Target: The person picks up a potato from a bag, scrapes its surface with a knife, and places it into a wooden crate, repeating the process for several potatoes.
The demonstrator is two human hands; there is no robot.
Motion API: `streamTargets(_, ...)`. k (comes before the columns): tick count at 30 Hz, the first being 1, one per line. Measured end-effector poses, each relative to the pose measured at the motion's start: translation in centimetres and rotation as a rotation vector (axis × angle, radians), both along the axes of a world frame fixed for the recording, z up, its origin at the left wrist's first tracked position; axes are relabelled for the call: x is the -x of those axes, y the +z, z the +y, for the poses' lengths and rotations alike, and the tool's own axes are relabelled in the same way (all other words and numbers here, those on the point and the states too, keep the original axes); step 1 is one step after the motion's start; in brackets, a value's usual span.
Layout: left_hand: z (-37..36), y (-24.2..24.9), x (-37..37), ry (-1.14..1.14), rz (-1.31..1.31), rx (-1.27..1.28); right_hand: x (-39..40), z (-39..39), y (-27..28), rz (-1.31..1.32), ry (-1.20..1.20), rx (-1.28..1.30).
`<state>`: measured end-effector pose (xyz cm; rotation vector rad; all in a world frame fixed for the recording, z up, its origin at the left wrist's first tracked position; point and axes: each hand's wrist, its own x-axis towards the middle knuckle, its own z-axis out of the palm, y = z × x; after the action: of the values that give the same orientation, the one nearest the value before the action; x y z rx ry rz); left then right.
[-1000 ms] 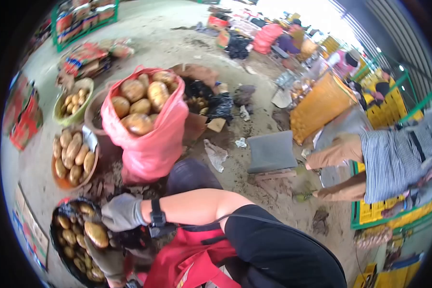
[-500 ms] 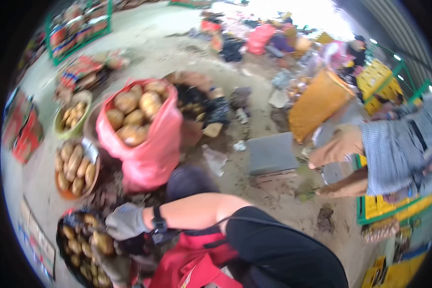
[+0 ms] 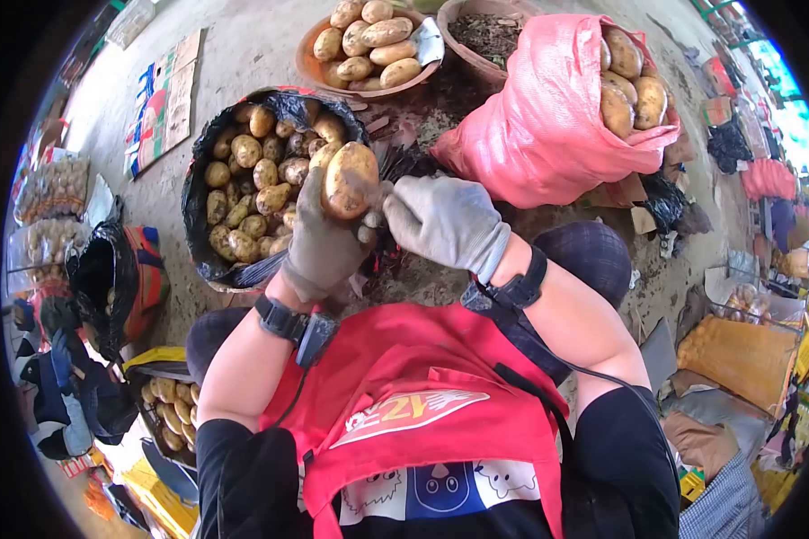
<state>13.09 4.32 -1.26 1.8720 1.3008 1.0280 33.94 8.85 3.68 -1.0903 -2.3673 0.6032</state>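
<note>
Potato in left grip, right grip just beside.

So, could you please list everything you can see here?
Large oval potato: at least one, yellow-brown, centre
Round plastic-lined container of smaller potatoes: one, black, left of centre
Round bowl of potatoes: one, orange-brown, top centre
Woven sack of potatoes: one, pink, upper right
Round tub of dark debris: one, brownish, right of bowl
Flat printed cardboard: one, multicoloured, upper left
Background clutter: uncountable, mixed, both edges
Cloth apron: one, red, bottom centre
Gloved left hand: one, grey, holding potato
Gloved right hand: one, grey, beside it
</note>
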Motion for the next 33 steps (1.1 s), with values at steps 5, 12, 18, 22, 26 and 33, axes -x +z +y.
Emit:
streamTargets(5,-0.2,0.6,-0.9,0.011,-0.355,0.176,0.7,-1.0,-0.4,-0.125,0.078,-0.149)
streamTargets(12,0.3,-0.8,-0.4,-0.018,-0.12,0.155,0.7,-0.4,-0.5,-0.122,-0.022,-0.243)
streamTargets(18,-0.4,-1.1,0.1,0.055,0.215,0.002,0.6,0.1,0.3,-0.144,-0.06,-0.327)
streamTargets(22,-0.4,-1.3,0.0,-0.027,0.029,0.083,1.3,-1.1,-0.3,-0.259,0.021,-0.291)
streamTargets(26,-0.8,1.8,-1.4,0.036,-0.51,0.343,1.2,-1.3,-0.9,-0.275,0.086,-0.25)
streamTargets(33,-0.8,1.7,-1.2,0.019,-0.05,0.149,0.6,0.2,0.4,-0.136,-0.075,-0.203)
